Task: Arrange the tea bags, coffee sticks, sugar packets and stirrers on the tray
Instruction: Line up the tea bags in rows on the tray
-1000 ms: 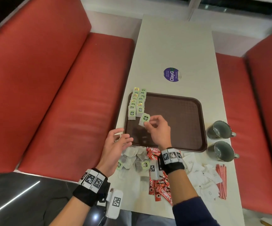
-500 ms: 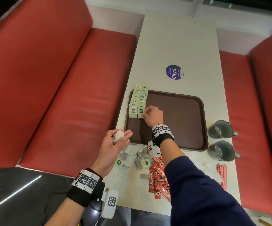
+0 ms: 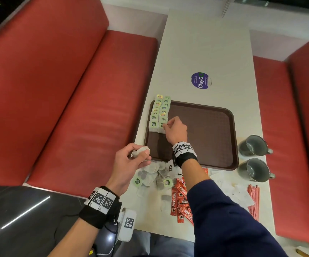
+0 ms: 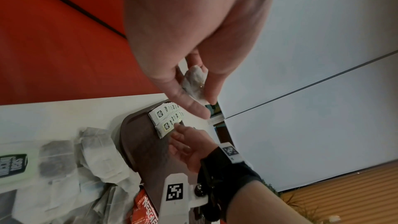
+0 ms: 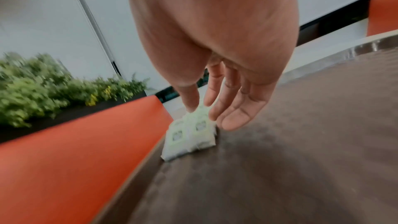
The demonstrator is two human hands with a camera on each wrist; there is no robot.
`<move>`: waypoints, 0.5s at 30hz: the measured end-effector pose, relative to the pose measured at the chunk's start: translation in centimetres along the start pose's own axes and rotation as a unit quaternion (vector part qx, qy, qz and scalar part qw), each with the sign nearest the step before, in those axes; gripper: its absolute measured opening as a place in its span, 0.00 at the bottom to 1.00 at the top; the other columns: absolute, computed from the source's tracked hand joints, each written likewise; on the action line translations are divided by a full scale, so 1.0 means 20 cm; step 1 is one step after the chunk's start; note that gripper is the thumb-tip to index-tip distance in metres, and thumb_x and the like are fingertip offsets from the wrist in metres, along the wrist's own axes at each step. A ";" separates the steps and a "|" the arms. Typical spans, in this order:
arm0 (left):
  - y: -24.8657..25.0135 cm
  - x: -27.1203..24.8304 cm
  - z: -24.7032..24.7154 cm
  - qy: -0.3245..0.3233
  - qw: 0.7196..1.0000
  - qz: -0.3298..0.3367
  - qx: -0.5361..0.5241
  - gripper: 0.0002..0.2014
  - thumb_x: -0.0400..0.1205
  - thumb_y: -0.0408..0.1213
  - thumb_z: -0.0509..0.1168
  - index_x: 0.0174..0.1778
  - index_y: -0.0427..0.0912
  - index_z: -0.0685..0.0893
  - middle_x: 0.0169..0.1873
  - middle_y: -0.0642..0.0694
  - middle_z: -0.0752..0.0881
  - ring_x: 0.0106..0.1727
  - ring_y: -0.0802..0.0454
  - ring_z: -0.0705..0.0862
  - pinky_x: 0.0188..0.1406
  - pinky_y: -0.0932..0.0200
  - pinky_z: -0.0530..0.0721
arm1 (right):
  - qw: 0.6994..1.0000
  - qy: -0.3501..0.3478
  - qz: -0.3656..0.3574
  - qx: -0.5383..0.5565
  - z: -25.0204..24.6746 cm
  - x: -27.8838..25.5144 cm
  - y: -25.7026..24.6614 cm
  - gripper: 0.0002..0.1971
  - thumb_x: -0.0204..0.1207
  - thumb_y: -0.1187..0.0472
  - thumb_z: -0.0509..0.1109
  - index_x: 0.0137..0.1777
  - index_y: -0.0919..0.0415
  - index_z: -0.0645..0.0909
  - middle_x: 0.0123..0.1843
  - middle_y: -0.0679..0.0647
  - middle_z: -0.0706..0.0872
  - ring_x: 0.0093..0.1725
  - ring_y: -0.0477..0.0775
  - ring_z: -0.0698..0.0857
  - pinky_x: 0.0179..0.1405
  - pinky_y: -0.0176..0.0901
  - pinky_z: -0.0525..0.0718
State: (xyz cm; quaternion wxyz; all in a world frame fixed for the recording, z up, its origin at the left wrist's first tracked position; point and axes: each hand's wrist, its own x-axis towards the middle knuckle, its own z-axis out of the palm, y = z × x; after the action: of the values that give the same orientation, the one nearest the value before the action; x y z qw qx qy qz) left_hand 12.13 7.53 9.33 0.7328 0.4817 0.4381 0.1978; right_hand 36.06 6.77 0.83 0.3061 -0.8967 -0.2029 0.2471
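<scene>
The round purple sticker point(image 3: 200, 80) on the table point(image 3: 205, 43) read "ClayGo"; the red coffee sticks point(image 3: 179, 199) read "NESCAFE". The tea bags point(image 3: 159, 114) carried green tags and lay in two overlapping rows along the left edge of the brown tray point(image 3: 211, 134). My right hand point(image 3: 175, 129), fingers loosely extended, touched the nearest bag of the right row. My left hand point(image 3: 129, 160) pinched one white tea bag point(image 3: 139, 153) beside the tray's near left corner.
</scene>
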 end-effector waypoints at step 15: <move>0.03 -0.05 0.08 0.051 0.983 0.147 0.102 0.16 0.73 0.18 0.83 0.38 0.34 0.81 0.46 0.43 0.95 0.54 0.45 0.95 0.50 0.48 0.93 | 0.975 -0.133 -0.099 0.147 -0.42 -0.84 -0.20 0.14 0.82 0.39 0.78 0.47 0.48 0.89 0.41 0.49 0.94 0.39 0.52 0.93 0.49 0.63 0.95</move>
State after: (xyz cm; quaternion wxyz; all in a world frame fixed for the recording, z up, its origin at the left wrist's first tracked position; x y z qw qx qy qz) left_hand 12.92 6.28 10.55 0.6192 0.6023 0.4174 0.2821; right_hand 26.63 -2.68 14.49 0.4273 -0.7765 -0.2915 0.3600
